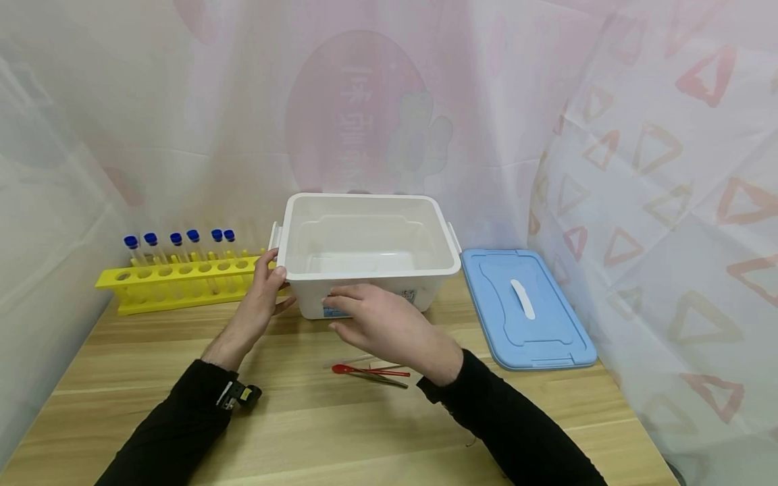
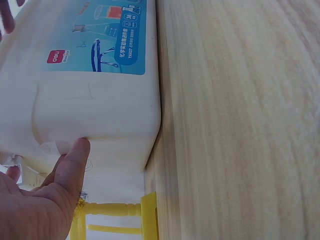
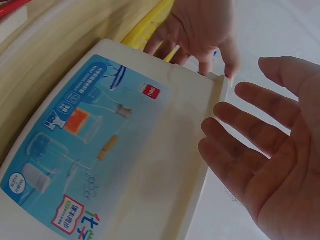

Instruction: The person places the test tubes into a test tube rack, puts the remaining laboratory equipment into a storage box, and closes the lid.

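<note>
A white plastic storage box (image 1: 372, 273) with a blue label (image 2: 107, 42) on its front stands lidless at the back of the table. My left hand (image 1: 258, 297) is at the box's left front corner, fingers spread against its side and close to the rim. In the left wrist view one fingertip (image 2: 80, 146) touches the corner. In front of the box is my right hand (image 1: 383, 324), its palm toward the label and its fingers loosely extended with nothing in them. The right wrist view shows those fingers (image 3: 255, 130) overlapping the box rim.
A yellow rack (image 1: 140, 307) of blue-capped test tubes (image 1: 176, 240) stands left of the box. A blue lid (image 1: 492, 304) with a white handle lies at right. A red spoon (image 1: 342, 369) and several thin sticks lie below my right hand. Curtains hang behind and at both sides.
</note>
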Available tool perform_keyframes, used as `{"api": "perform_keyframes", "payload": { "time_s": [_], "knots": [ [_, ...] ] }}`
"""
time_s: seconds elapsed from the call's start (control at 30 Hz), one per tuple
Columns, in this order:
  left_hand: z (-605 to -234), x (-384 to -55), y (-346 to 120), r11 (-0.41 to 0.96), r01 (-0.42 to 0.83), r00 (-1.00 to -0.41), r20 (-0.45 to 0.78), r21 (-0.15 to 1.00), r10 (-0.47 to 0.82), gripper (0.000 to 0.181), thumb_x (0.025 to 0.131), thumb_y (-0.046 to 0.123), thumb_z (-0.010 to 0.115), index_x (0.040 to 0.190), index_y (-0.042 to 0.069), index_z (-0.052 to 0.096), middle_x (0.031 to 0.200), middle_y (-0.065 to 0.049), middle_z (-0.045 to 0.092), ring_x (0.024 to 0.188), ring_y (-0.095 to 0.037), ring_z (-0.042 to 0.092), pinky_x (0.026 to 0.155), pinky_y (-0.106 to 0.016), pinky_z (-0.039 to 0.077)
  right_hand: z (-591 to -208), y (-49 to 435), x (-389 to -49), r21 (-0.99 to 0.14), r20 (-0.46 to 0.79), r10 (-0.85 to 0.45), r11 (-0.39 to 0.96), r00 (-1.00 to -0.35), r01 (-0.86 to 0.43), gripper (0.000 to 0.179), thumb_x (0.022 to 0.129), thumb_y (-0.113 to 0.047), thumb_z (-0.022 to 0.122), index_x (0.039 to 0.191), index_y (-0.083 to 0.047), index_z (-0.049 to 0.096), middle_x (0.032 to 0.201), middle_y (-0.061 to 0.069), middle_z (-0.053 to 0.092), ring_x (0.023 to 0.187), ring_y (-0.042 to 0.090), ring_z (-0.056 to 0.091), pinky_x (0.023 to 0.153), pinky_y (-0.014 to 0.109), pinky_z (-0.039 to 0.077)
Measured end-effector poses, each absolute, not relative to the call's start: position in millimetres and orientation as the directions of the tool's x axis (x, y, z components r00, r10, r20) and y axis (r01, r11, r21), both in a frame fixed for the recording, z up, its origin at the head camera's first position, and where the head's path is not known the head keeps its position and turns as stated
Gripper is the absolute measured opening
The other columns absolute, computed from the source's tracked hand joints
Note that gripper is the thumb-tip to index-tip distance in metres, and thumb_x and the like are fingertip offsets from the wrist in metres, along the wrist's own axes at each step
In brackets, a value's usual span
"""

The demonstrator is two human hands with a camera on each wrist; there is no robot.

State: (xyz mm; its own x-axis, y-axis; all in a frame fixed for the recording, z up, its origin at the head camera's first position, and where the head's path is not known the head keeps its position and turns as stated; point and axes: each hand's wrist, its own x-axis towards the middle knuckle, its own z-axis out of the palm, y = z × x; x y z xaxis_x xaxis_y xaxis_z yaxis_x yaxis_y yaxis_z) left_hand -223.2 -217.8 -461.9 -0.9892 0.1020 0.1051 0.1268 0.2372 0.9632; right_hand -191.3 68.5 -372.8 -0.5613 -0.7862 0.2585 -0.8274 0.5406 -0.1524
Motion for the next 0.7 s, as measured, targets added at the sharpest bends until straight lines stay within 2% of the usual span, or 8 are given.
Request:
{"api": "perform_keyframes", "payload": {
  "time_s": [0.37,0.7],
  "knots": [
    [-460,-221,-218,0.222,0.105,-0.992,0.086,0.969,0.095,0.074,0.124,0.058,0.033,0.186,0.031,0.003,0.182,-0.035,0.031,0.171,-0.061,0.036,0.130,-0.085,0.043,-393,67,-195,-0.162,0.133,-0.805,0.558,-0.578,-0.814,0.044,0.114,-0.030,0.081,0.155,-0.014,0.076,0.163,0.008,0.075,0.150,0.023,0.074,0.121,0.036,0.066],
    [-459,-221,-217,0.231,0.091,-0.992,0.068,0.969,0.103,0.074,0.124,0.061,0.033,0.186,0.034,0.004,0.185,-0.032,0.030,0.172,-0.059,0.035,0.132,-0.084,0.041,-411,63,-200,-0.127,0.034,-0.820,0.563,-0.571,-0.816,0.043,0.114,-0.029,0.081,0.155,-0.018,0.077,0.158,0.002,0.077,0.141,0.018,0.078,0.112,0.031,0.069]
  ]
}}
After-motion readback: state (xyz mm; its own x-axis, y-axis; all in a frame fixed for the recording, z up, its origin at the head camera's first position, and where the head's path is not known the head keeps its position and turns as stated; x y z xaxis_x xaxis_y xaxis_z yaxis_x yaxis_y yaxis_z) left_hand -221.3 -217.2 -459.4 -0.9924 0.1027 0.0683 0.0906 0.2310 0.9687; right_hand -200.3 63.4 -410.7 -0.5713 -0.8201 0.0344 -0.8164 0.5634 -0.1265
